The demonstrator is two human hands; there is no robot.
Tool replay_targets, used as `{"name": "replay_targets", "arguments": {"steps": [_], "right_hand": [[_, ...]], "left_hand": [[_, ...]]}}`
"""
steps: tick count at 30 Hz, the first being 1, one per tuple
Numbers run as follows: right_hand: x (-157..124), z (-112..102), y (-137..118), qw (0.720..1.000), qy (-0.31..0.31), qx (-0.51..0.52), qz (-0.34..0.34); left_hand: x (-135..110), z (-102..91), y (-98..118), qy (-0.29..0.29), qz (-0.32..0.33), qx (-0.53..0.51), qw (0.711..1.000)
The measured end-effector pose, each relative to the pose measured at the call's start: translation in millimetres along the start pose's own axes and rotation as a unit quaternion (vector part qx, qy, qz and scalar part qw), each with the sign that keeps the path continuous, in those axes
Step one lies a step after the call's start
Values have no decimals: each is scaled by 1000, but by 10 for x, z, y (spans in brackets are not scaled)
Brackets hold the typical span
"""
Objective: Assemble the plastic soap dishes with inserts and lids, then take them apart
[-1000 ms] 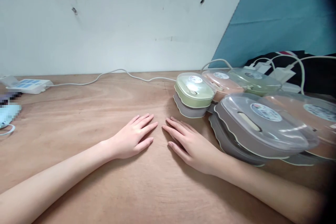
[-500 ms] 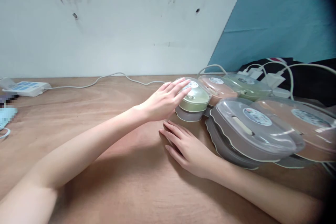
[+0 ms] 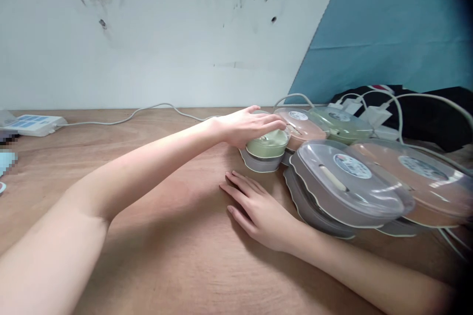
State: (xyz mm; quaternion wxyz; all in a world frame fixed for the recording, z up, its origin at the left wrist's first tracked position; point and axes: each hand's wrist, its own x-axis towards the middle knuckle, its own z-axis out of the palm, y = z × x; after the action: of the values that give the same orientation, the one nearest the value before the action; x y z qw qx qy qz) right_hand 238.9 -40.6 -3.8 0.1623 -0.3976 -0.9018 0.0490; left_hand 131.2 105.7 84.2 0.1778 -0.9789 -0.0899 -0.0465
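My left hand [image 3: 248,125] reaches across the wooden table [image 3: 155,236] and lies on top of a small green lidded container [image 3: 266,146], its fingers curled over the clear lid. That container sits on a grey tray of the same shape. My right hand [image 3: 258,209] rests flat on the table just in front of it, fingers stretched out and holding nothing. A large grey container with a clear lid [image 3: 345,188] stands right beside my right wrist.
More lidded containers crowd the right side: a pink one [image 3: 305,128], a green one [image 3: 342,124] and a large brown one [image 3: 421,182]. White chargers and cables [image 3: 377,113] lie behind them. A white power strip [image 3: 35,124] sits far left by the wall.
My left hand lifted off the table, swung right and came down over the small green container's lid. My right hand stayed flat in place.
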Motion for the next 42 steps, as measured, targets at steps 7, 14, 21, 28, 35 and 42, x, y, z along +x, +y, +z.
{"name": "replay_targets", "arguments": {"steps": [7,14,21,28,35,42], "right_hand": [[6,-1,-1,1000,-19,-16,1],[7,24,14,1000,-19,-22,3],[-3,3,4,999,24,-2,-39],[-14,-53,-40,984,129,72,-100],[-29,16,45,984,166,61,9],[-29,-4,68,990,109,75,-49]], "left_hand": [[13,-70,102,-48,-4,83,995],[-254,101,240,20,-32,101,994],[-898,314,555,297,-102,59,948],[-1501,390,883,297,-164,-75,938],[-1601,284,824,122,-154,-281,939],[-1509,-19,816,157,-325,-509,782]]}}
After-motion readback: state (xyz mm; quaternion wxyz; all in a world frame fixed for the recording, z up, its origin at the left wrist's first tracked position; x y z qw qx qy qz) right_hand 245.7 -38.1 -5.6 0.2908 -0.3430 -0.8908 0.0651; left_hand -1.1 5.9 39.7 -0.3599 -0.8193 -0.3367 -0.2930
